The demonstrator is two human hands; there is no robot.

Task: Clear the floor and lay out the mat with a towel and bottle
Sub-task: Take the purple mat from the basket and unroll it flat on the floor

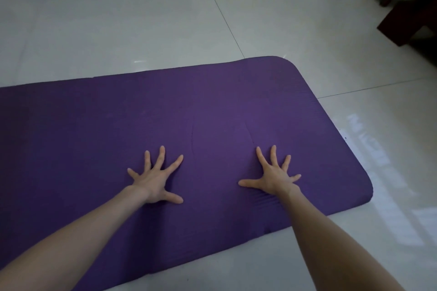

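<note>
- Two hands — left hand (155,183), right hand (275,176) — fingers splayed flat, gripping nothing, pressing the purple mat (94,130) unrolled on the tile floor (118,19).
- Risk: creases between the hands stay; pushing could slide the mat.
- Towel, bottle unseen.

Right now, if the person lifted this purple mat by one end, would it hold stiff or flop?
Probably flops: the mat wrinkles beside the right hand, so it bends easily. Its thick rounded edge suggests soft foam, likely light.
</note>
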